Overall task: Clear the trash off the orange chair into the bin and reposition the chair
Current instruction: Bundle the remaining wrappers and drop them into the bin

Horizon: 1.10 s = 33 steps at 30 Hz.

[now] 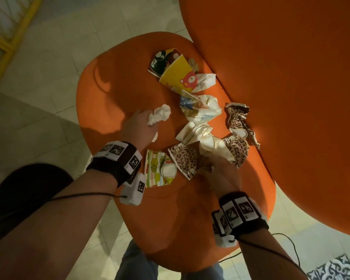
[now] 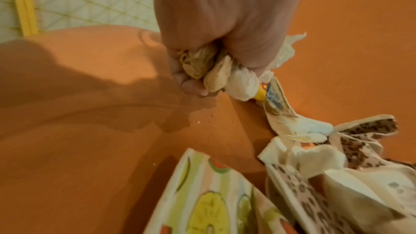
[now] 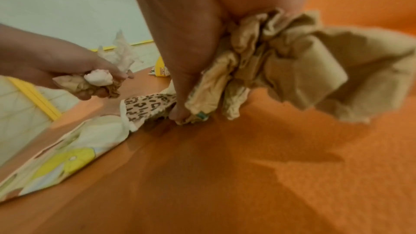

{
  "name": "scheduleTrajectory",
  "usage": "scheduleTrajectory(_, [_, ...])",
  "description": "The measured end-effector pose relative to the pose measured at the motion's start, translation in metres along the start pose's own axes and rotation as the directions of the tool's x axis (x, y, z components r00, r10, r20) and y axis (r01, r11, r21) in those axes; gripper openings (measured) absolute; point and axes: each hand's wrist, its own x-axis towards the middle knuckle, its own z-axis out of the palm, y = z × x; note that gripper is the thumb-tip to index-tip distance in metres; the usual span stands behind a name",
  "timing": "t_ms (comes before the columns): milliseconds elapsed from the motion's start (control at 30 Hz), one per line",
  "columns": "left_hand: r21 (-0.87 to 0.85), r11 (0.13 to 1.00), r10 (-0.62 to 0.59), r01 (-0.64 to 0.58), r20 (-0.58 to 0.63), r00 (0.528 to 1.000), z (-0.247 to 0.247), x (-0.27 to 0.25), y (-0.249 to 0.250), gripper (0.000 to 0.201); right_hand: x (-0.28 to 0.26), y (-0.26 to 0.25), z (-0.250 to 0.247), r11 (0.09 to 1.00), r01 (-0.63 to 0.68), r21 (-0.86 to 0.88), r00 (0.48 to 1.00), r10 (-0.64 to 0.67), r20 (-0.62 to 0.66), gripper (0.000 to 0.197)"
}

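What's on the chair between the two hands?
In the head view, a striped fruit-print paper cup and a leopard-print cup, both flattened, lie on the orange chair between the left hand and the right hand.

Head camera looks steeply down from above the chair (image 1: 113,81), taking in the whole seat, both forearms and some floor (image 1: 49,57) beyond the seat's far edge. Left wrist camera sits tight behind the left hand (image 2: 225,29), low over the seat, facing along the fingers toward the far edge. Right wrist camera hugs the right hand (image 3: 180,42) just as closely, skimming the seat and angled leftward, so it catches the left hand too. All three share the cups (image 1: 170,164) near the seat's front edge.
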Motion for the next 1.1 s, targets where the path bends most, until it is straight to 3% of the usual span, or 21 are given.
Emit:
scheduleTrajectory(133, [0.170,0.981,0.071,-0.096,0.150,0.986,0.016,-0.009,0.034,0.026,-0.001,0.007,0.005,0.997,0.051,-0.060,0.999,-0.050,0.012,0.027])
scheduleTrajectory(267, [0.399,0.896,0.090,-0.194,0.265,0.960,0.049,-0.011,0.058,0.034,-0.014,0.008,0.005,0.994,0.088,-0.070,0.996,-0.090,-0.017,0.022])
scheduleTrajectory(400, [0.503,0.845,0.067,-0.181,0.236,0.969,0.068,-0.017,0.069,0.030,-0.029,0.009,0.001,0.999,-0.006,0.051,0.999,0.008,-0.042,0.018])
scheduleTrajectory(500, [0.482,0.861,0.061,-0.161,0.216,0.974,0.072,-0.019,0.066,0.028,-0.031,0.013,-0.006,0.982,-0.032,0.188,0.994,0.051,-0.096,0.017])
scheduleTrajectory(633, [0.416,0.905,0.026,-0.091,0.157,0.987,0.065,-0.020,0.057,0.036,-0.025,0.011,-0.024,0.936,-0.078,0.344,0.987,0.121,-0.107,0.047])
scheduleTrajectory(733, [0.410,0.912,-0.041,-0.018,0.136,0.990,0.060,-0.020,0.051,0.035,-0.019,0.003,-0.046,0.879,-0.015,0.476,0.981,0.104,-0.161,0.035])
scheduleTrajectory(833, [0.397,0.918,-0.086,0.018,0.155,0.984,0.056,-0.016,0.052,0.034,-0.003,-0.013,-0.070,0.933,0.153,0.325,0.950,-0.048,-0.310,0.011])
scheduleTrajectory(933, [0.352,0.933,-0.147,0.074,0.186,0.971,0.051,-0.008,0.053,0.034,0.030,-0.034,-0.088,0.953,0.263,0.153,0.881,-0.173,-0.440,0.012])
scheduleTrajectory(1100, [0.204,0.961,-0.238,0.189,0.253,0.938,0.035,0.005,0.052,0.024,0.090,-0.077,-0.117,0.955,0.293,-0.031,0.880,-0.283,-0.383,0.022])
